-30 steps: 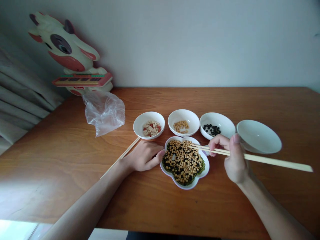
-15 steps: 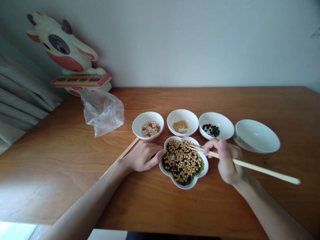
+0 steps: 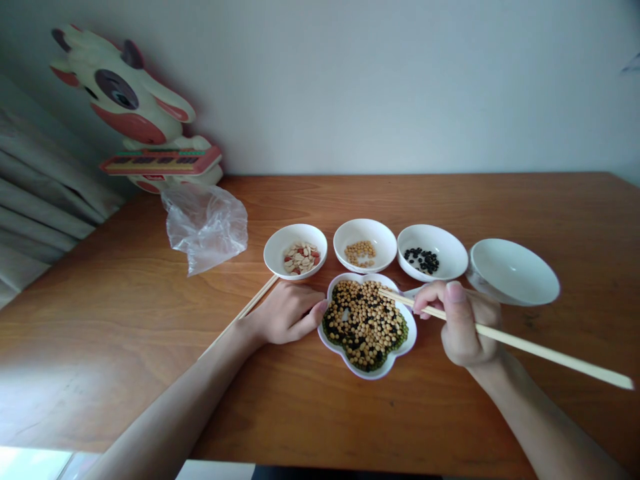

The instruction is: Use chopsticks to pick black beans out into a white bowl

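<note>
Yellow soybeans, black beans and green beans fill a white flower-shaped dish. At its left rim, my left hand rests on the table, thumb and fingers closed against the edge. My right hand grips a pair of pale chopsticks, whose tips touch the beans near the dish's upper right. Behind the dish stand four white bowls: one bowl with pale and reddish flat seeds, one with soybeans, one with black beans, and one with nothing visible inside.
Another pair of chopsticks lies partly under my left wrist. A crumpled clear plastic bag and a cow-shaped toy keyboard are at the back left. A curtain hangs at the left, and a wall borders the wooden table.
My right hand has shifted slightly right and down with the chopsticks, whose tips moved a little right across the beans. My left hand stays put.
</note>
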{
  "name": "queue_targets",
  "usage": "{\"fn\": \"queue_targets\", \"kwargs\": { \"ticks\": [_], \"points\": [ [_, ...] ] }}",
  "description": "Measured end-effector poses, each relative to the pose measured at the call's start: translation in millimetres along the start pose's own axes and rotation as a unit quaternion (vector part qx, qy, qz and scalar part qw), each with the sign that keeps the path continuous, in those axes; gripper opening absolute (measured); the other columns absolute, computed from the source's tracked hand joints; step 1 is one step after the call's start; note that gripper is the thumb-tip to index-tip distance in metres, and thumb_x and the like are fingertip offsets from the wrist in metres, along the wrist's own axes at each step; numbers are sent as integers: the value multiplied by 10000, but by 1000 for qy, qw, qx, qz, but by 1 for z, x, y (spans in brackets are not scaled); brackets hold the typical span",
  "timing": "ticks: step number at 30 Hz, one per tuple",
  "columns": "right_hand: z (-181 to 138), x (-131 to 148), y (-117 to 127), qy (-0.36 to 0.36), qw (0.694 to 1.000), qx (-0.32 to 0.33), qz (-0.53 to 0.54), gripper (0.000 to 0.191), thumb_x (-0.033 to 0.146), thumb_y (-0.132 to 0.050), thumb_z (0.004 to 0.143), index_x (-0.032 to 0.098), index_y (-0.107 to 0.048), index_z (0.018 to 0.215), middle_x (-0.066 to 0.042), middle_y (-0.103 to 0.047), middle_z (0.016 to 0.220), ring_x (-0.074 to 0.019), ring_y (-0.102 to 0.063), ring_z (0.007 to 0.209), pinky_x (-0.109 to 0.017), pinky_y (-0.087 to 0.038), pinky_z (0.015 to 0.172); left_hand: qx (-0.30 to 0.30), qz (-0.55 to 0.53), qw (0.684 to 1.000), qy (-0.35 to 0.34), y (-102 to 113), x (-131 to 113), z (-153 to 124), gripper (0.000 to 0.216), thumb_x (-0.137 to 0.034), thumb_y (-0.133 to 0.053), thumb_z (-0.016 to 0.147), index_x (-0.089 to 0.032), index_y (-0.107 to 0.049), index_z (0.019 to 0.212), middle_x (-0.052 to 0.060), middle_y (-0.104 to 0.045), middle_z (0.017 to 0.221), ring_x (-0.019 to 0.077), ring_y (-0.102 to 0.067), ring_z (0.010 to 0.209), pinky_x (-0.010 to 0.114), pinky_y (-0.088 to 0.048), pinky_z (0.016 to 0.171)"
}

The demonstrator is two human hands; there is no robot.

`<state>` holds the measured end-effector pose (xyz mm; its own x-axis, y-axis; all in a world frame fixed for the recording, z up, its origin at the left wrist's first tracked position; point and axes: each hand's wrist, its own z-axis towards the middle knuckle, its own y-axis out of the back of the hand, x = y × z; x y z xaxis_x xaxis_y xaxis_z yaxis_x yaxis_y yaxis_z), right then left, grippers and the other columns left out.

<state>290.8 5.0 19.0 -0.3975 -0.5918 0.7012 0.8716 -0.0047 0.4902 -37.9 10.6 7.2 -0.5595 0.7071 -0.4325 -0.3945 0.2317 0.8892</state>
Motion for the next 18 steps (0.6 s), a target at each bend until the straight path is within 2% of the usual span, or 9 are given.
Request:
{"fn": "queue_targets", "kwargs": {
  "ticks": [7, 11, 14, 18],
  "points": [
    [1, 6, 2, 2, 1000, -13, 4, 592, 419, -295, 1137, 210, -709, 769, -48, -697, 685, -185, -647, 622, -347, -450, 593, 2, 4, 1000, -3, 0, 1, -1, 389, -303, -326, 1101, -194, -504, 773, 35, -648, 768, 159, -550, 664, 330, -367, 682],
    [-1, 1, 1, -41, 997, -5, 68, 657, 570, -233, 1107, 221, -675, 770, -57, -669, 687, -208, -618, 624, -348, -438, 563, -2, -4, 1000, 0, 0, 1, -1, 397, -308, -326, 1101, -193, -501, 763, 34, -639, 762, 156, -545, 654, 329, -361, 670],
    [-1, -1, 2, -67, 996, 15, 54, 702, 661, -158, 1077, 227, -633, 796, -51, -637, 683, -212, -596, 624, -345, -425, 559, -4, -8, 1000, 3, -1, 1, 0, 408, -314, -331, 1100, -192, -514, 757, 36, -636, 752, 157, -547, 646, 324, -368, 662],
    [4, 6, 4, -42, 998, 52, -10, 613, 545, -217, 1120, 222, -622, 792, -27, -592, 653, -178, -536, 568, -337, -392, 554, -4, -9, 1000, 2, -1, 1, -1, 408, -314, -333, 1101, -192, -527, 763, 38, -648, 767, 158, -549, 658, 325, -377, 669]
  ]
}}
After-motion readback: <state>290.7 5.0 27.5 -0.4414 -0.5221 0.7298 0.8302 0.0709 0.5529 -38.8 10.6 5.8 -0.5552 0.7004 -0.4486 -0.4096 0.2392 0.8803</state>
